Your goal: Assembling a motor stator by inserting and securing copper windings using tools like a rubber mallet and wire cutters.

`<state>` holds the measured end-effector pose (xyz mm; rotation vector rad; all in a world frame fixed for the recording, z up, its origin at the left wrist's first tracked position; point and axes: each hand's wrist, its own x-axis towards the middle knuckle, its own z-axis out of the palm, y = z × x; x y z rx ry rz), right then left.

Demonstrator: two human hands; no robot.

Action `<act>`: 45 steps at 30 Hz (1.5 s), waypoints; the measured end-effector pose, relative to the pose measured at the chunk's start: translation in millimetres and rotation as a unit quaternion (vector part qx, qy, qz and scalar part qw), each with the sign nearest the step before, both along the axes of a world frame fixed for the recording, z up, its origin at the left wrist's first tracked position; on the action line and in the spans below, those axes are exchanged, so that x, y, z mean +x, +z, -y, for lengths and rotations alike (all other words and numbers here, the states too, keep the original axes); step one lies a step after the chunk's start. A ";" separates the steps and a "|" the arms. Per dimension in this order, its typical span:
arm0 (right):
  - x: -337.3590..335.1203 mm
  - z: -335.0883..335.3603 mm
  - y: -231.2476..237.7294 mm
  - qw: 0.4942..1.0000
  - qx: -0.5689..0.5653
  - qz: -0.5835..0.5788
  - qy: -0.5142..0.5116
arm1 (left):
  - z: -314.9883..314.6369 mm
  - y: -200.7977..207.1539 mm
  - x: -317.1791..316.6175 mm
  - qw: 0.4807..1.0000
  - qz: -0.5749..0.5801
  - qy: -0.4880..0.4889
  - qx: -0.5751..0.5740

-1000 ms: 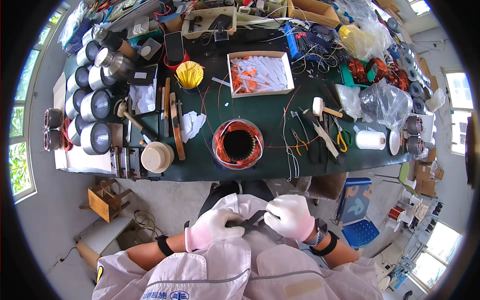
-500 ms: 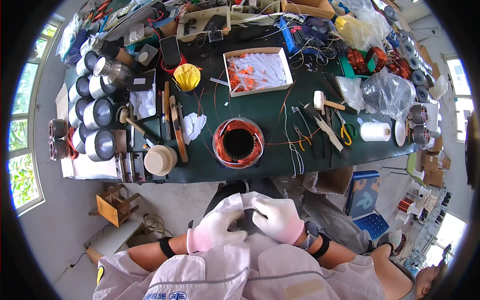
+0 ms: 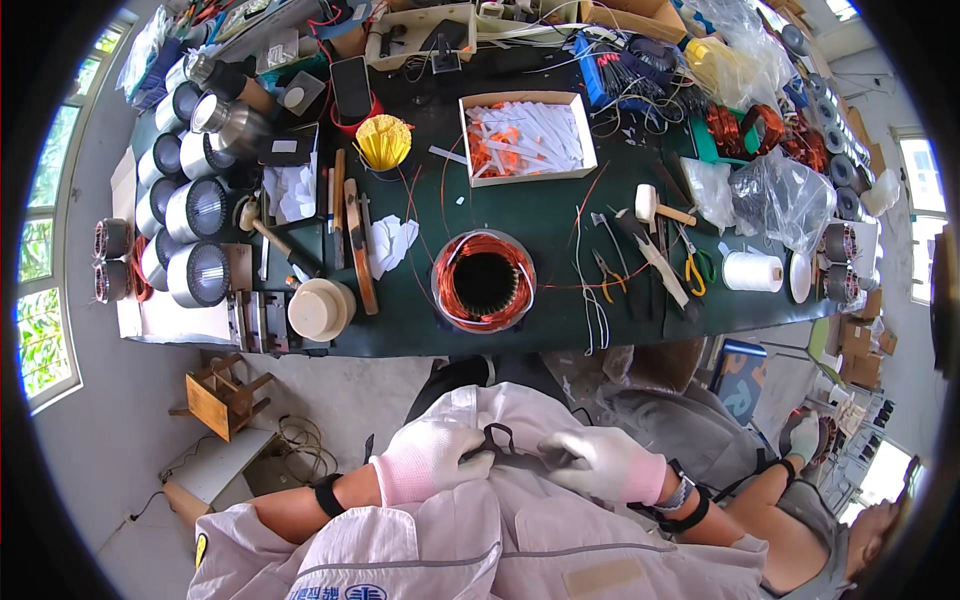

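Both gloved hands sit low against the person's chest, well on the near side of the copper-wound stator [image 3: 484, 281] that stands near the front edge of the dark green bench [image 3: 560, 215]. The left hand [image 3: 428, 462] is closed around one end of a dark strap or cord [image 3: 505, 442] that loops up between the hands; the right hand [image 3: 603, 464] pinches the other end with curled fingers, so the strap's long axis runs left to right across the white work jacket [image 3: 470, 540], and each hand is equally close to it. The stator lies straight ahead and up from the hands, slightly nearer the left one. Beyond the stator stands an open cardboard box [image 3: 526, 137] of white and orange strips; to the box's left is a bundle of yellow ties in a cup [image 3: 384, 143]. Far left of the stator, silver cylindrical housings [image 3: 196, 240] are ranked in a column. To the stator's right lie a small mallet [image 3: 660, 207], yellow-handled snips [image 3: 697, 268] and a white spool of twine [image 3: 752, 271]; clear plastic bags [image 3: 780, 195] are heaped behind them. At the lower right, another person's gloved hand [image 3: 806, 437] shows.
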<state>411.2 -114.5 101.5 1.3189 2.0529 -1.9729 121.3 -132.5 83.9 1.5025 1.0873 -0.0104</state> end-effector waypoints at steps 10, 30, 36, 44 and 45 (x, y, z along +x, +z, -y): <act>7.6 -5.4 21.7 0.989 0.032 0.031 0.138 | -2.3 1.2 -6.1 0.999 0.028 0.000 0.041; -0.8 4.6 2.5 0.959 0.268 0.047 0.078 | -8.9 3.3 -11.9 1.000 -0.003 0.016 0.007; 16.7 14.4 -16.8 0.951 0.306 0.021 0.026 | -12.2 3.8 -13.0 1.000 -0.005 -0.001 0.016; 52.3 15.1 -31.3 0.949 0.314 0.031 0.021 | -13.8 1.9 -9.1 0.997 0.019 -0.032 0.068; 54.1 17.0 -31.7 0.955 0.293 0.033 0.031 | -14.4 3.7 -8.0 0.997 0.015 -0.040 0.069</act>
